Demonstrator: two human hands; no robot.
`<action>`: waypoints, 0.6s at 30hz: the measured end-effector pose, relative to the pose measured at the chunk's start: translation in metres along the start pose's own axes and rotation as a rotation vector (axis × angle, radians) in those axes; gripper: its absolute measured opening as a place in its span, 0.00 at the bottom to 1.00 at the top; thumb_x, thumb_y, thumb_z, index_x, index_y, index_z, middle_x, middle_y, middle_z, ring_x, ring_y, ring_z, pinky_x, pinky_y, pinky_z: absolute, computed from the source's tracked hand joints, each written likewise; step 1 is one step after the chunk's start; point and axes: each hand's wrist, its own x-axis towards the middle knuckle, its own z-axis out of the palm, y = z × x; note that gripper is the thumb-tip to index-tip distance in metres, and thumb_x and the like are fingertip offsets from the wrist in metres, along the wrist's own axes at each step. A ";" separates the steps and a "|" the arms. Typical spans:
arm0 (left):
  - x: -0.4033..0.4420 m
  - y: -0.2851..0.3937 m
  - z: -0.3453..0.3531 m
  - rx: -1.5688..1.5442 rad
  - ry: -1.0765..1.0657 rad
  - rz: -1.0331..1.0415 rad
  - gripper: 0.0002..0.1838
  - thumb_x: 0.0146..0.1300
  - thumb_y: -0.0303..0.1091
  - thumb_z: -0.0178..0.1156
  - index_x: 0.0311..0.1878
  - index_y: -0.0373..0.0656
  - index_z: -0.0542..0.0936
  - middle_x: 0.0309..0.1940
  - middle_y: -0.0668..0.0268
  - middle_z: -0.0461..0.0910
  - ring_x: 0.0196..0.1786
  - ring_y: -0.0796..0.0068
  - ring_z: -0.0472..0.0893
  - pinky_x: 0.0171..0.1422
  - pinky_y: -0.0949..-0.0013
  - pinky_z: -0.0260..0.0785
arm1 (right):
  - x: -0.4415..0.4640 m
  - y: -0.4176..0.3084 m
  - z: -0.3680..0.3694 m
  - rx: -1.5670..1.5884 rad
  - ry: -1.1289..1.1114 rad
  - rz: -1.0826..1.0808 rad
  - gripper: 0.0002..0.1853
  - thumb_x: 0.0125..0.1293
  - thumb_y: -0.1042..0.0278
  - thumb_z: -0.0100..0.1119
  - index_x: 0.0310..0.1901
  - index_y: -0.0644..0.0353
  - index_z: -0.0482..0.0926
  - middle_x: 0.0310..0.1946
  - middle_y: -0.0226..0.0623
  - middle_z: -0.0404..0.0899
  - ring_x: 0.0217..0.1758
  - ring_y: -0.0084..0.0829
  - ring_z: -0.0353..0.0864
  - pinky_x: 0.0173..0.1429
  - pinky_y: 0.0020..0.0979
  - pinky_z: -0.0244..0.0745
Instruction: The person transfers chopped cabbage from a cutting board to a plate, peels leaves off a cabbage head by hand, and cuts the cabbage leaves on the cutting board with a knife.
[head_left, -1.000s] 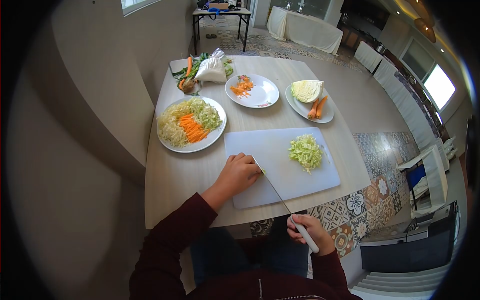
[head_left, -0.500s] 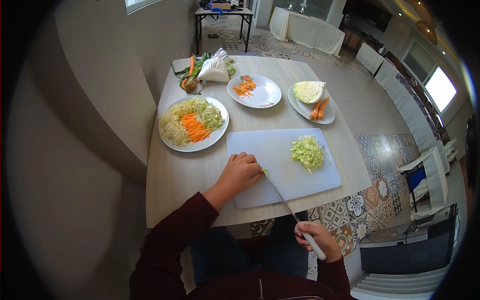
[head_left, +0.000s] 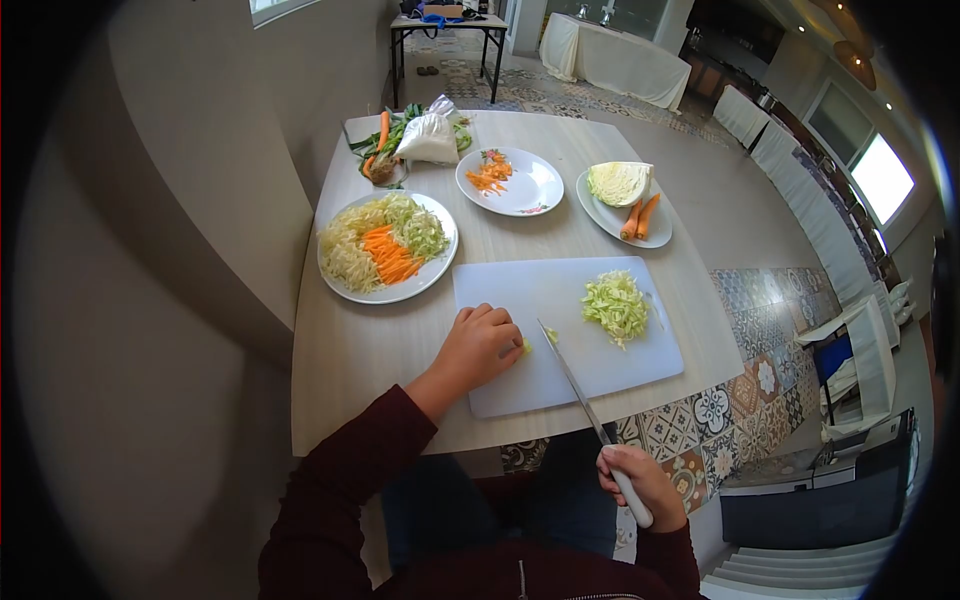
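My right hand [head_left: 638,484] is wrapped round the white handle of a long knife [head_left: 577,388]; the blade points forward over the white cutting board [head_left: 510,385]. On the board's left side my left hand [head_left: 485,345] rests with curled fingers on a small piece of green cabbage [head_left: 526,346], most of it hidden under the fingertips. A little cut bit of cabbage [head_left: 552,336] lies beside the blade near its tip. Further right on the board sits a heap of shredded cabbage [head_left: 615,306].
A plate [head_left: 357,293] of shredded cabbage and carrot stands left. Behind the board are a plate [head_left: 535,187] with carrot pieces and a plate [head_left: 601,216] holding a cabbage chunk [head_left: 620,185] and carrots [head_left: 640,218]. Vegetables and a bag of white stuff [head_left: 430,138] lie at the back left.
The knife has moved right, away from my left fingers, and a small cabbage bit now lies by its blade. My left hand has hardly moved.
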 end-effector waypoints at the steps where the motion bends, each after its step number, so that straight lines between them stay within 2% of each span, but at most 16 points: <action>1: 0.000 0.000 0.000 -0.002 0.002 0.004 0.02 0.51 0.32 0.66 0.28 0.48 0.82 0.33 0.70 0.76 0.42 0.69 0.74 0.50 0.65 0.61 | -0.001 -0.001 0.001 0.011 -0.014 -0.003 0.17 0.70 0.51 0.47 0.30 0.56 0.68 0.17 0.28 0.67 0.16 0.16 0.64 0.18 0.17 0.61; 11: 0.000 -0.001 0.001 0.000 0.018 0.013 0.03 0.50 0.31 0.67 0.29 0.47 0.82 0.32 0.71 0.76 0.41 0.70 0.74 0.49 0.65 0.62 | -0.004 -0.003 0.008 0.045 -0.125 0.017 0.18 0.71 0.52 0.45 0.29 0.57 0.68 0.16 0.28 0.66 0.14 0.17 0.63 0.18 0.17 0.60; 18: 0.000 0.000 0.000 0.009 0.023 0.020 0.03 0.49 0.31 0.67 0.27 0.46 0.83 0.31 0.71 0.77 0.41 0.70 0.74 0.49 0.65 0.62 | 0.000 0.007 0.004 0.217 -0.194 0.051 0.18 0.71 0.53 0.43 0.29 0.58 0.67 0.15 0.29 0.65 0.12 0.18 0.63 0.18 0.18 0.59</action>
